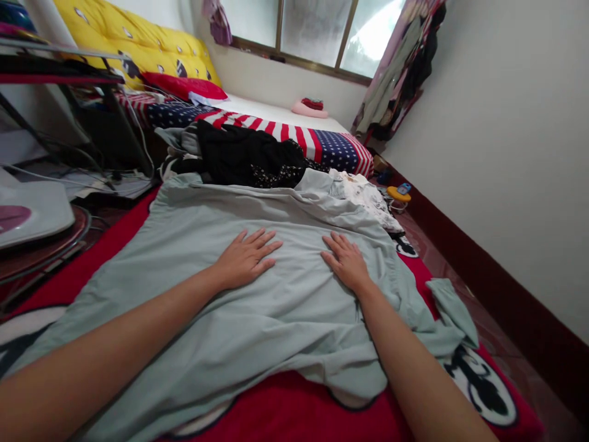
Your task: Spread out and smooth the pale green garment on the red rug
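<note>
1. Pressing both palms flat on the pale green garment (pixel 221 307), you are in the smoothing step: the cloth lies spread over the red printed blanket (pixel 285 411) in front of you, with creases running across it.
2. Your left hand (pixel 246 258) lies open, fingers spread and pointing away from you, resting on the middle of the garment and gripping nothing.
3. Your right hand (pixel 347 263) is likewise open and flat, just beside the left, near the garment's right-hand side where the fabric bunches.
4. A loose part of the garment trails off at the right edge (pixel 453 313), folded over itself on the blanket; it looks like a sleeve, though you cannot be sure from this angle.
5. Beyond the garment sits a pile of black clothing (pixel 243 156), with a white printed piece (pixel 368 196) to its right, both touching or overlapping the garment's far edge.
6. Judging from the wrinkles, the next move calls for sweeping your palms outward from the centre, keeping light even pressure so the cloth flattens rather than drags over the blanket.
7. Mind the bunched right side: it likely needs pulling straight before any fold will lie clean.
</note>
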A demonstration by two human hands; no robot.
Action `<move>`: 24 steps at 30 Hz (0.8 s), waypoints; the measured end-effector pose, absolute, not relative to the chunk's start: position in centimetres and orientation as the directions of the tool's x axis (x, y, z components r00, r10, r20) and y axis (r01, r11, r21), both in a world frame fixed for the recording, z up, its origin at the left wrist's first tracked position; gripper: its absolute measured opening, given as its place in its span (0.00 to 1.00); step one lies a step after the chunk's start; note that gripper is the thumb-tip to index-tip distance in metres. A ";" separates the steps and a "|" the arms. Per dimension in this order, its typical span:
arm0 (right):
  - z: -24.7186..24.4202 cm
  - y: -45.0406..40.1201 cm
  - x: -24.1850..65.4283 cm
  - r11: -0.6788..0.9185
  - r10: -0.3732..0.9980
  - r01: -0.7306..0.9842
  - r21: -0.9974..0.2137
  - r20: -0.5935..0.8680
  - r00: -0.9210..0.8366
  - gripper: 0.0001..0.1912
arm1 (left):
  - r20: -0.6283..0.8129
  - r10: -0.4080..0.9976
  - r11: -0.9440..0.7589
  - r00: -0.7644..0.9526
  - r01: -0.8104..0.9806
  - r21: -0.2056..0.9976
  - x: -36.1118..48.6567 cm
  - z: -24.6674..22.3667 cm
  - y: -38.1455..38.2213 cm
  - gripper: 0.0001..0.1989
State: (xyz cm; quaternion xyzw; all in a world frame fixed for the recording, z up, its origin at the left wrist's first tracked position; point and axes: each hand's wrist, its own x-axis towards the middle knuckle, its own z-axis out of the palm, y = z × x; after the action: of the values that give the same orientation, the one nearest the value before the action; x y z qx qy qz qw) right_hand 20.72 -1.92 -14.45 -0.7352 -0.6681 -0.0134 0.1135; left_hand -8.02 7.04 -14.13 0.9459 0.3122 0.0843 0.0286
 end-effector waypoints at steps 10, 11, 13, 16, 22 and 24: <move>-14.6 -1.9 21.0 -0.218 0.966 0.974 -0.057 0.133 0.224 0.30 | 0.096 0.714 -0.700 0.693 0.712 0.066 -14.9 -13.8 7.5 0.31; -14.5 -1.9 21.1 -0.224 0.966 0.973 -0.059 0.114 0.230 0.30 | 0.084 0.726 -0.687 0.682 0.724 0.057 -15.9 -13.8 7.5 0.31; -14.3 -1.9 21.3 -0.234 0.968 0.970 -0.064 0.076 0.238 0.30 | 0.064 0.751 -0.660 0.657 0.750 0.046 -18.2 -13.8 7.2 0.32; -13.8 -2.2 21.9 -0.239 0.970 0.969 -0.063 0.017 0.241 0.31 | 0.037 0.782 -0.624 0.623 0.781 0.040 -21.7 -13.7 6.2 0.33; -11.8 -5.8 22.3 -0.117 0.992 0.988 -0.100 0.044 0.122 0.28 | -0.106 0.795 -0.592 0.597 0.802 0.081 -28.5 -12.6 3.4 0.37; -10.8 -8.4 21.3 -0.019 0.975 0.978 -0.209 0.211 0.064 0.23 | -0.086 0.786 -0.590 0.612 0.785 0.189 -30.3 -11.9 2.4 0.38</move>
State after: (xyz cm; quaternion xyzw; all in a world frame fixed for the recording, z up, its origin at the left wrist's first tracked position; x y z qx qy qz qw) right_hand 21.32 -8.39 -10.83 -0.7137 -0.6841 -0.0039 0.1505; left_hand -30.31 2.37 -11.93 0.8917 0.4404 0.0032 0.1043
